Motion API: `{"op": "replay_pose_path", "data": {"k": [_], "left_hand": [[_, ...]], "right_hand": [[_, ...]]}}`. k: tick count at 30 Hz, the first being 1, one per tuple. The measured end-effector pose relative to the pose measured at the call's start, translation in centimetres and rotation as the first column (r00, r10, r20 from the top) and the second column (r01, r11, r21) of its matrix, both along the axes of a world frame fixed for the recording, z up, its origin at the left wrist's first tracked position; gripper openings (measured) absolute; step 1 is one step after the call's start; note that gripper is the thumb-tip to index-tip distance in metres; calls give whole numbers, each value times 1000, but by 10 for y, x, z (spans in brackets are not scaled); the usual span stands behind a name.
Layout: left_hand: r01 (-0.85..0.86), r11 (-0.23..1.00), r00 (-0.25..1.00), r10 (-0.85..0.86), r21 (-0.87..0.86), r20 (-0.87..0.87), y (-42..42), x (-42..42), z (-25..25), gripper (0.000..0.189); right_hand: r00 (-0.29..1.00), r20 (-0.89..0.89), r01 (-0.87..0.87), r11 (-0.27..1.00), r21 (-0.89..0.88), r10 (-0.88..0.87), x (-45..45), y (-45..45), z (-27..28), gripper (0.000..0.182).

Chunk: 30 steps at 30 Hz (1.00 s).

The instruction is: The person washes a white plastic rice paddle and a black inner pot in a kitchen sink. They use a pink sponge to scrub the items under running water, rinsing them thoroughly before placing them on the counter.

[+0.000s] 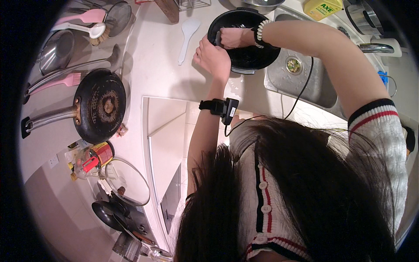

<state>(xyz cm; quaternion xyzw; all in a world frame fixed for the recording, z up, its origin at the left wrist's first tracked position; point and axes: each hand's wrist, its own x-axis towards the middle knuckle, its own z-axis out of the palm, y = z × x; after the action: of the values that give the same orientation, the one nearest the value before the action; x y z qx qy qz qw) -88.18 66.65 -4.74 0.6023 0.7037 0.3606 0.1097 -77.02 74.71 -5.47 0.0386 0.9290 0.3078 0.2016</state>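
A round black pot (pixel 258 59) sits on the pale counter at the sink's left edge, with wet, shiny patches inside. My left hand (pixel 214 60) grips its near left rim. Inside the pot, against the left wall, my right hand (pixel 234 37) is closed on a small greyish thing, perhaps a scrubbing pad, mostly hidden by the fingers. A white rice paddle (pixel 188 37) lies on the counter left of the pot.
Right of the pot is a steel sink (pixel 304 86) with food scraps in its drain strainer (pixel 294 65). A steel bowl (pixel 258 2) and a yellow detergent bottle (pixel 322 8) stand behind. A worn frying pan (pixel 101 106) hangs at left. A black cable crosses the sink.
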Motion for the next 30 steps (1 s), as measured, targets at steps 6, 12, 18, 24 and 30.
{"op": "replay_pose_path", "data": {"k": [6,12,18,24,30], "left_hand": [[-17,999,996,19,-32,83,-1,-1,1,40],[-55,993,967,79,-103,240,-3,4,1,44],[-171,984,948,148,59,283,-5,12,-2,46],[-163,984,964,145,67,224,-5,12,-2,46],[-166,983,963,144,83,227,-6,12,-3,44]], "right_hand": [[954,115,284,957,-59,-277,26,5,-7,18],[851,179,517,846,-131,-493,39,-9,-10,15],[717,221,647,513,-564,-661,34,-26,-11,26],[616,277,482,75,-873,-737,-6,-20,-13,25],[-107,367,-39,-365,-930,-924,-23,0,-12,23]]}}
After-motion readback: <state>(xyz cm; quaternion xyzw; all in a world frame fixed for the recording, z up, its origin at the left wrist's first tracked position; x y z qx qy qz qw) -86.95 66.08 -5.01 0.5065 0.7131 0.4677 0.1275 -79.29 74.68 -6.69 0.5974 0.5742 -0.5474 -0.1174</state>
